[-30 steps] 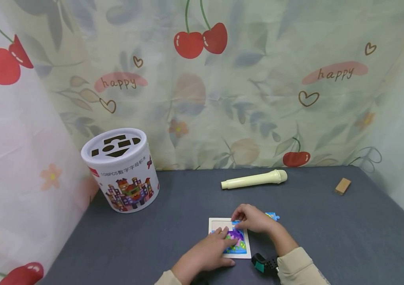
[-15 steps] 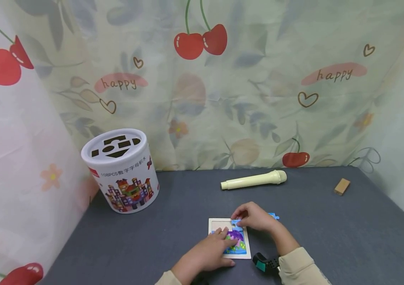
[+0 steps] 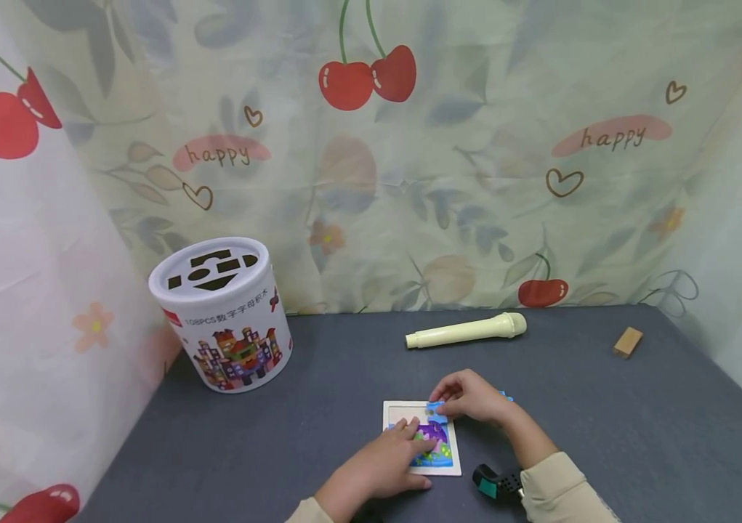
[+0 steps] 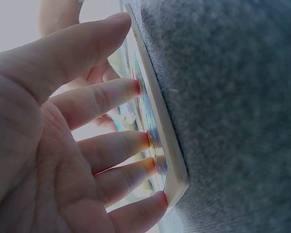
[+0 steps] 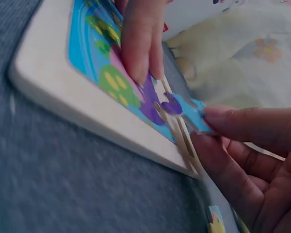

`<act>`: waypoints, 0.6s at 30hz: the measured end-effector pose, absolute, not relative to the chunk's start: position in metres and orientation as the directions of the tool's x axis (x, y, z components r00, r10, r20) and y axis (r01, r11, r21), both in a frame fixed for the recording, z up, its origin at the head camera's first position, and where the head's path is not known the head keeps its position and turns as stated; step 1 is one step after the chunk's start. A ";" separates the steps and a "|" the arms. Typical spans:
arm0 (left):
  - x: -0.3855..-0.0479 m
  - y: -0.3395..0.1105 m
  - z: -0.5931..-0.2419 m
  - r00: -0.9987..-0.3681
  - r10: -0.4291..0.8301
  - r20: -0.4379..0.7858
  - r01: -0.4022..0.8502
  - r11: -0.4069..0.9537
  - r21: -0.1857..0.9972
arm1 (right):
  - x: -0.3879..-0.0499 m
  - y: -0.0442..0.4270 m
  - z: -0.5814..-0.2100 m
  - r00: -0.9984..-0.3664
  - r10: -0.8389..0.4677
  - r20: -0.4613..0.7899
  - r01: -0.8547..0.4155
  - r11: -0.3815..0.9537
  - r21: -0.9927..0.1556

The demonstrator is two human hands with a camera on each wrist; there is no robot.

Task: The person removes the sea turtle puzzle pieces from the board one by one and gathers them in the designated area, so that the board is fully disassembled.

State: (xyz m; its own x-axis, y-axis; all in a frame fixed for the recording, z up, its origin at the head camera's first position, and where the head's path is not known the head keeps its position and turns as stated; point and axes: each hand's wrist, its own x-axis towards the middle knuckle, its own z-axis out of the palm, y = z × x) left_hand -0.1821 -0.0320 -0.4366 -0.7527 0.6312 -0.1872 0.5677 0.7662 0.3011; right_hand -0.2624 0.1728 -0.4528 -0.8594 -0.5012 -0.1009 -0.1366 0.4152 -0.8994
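Now — left hand (image 3: pixel 385 459) spread, right hand (image 3: pixel 473 399) pinching piece (image 5: pixel 190 112)

Head view forward and down, wrist views close, sharing puzzle frame (image 5: pixel 97 109)

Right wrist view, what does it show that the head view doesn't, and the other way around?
Only the right wrist view shows a purple patch on the held piece, a yellow area on the loose piece, and the thick side edge of the puzzle frame up close.

Only the head view shows the cream microphone, the wooden block and the black-and-green strap.

Both show the left hand touching the puzzle, the right hand pinching that piece between its fingers, and the patterned backdrop.
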 end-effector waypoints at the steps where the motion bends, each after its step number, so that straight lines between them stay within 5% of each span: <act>1: -0.182 -0.032 -0.437 -0.751 0.634 -0.182 0.572 0.764 0.299 | -0.262 0.174 -0.452 -0.861 -0.499 -0.103 -0.129 0.410 -0.903; 18: -0.180 -0.031 -0.440 -0.765 0.627 -0.146 0.578 0.769 0.273 | -0.263 0.232 -0.447 -0.919 -0.380 -0.109 -0.073 0.433 -0.899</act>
State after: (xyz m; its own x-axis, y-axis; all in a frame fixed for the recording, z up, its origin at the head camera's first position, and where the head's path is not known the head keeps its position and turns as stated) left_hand -0.1797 -0.0313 -0.4395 -0.7655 0.6267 -0.1460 0.5778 0.7693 0.2727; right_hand -0.2635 0.2319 -0.4468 -0.9186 -0.3799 -0.1086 -0.0728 0.4328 -0.8986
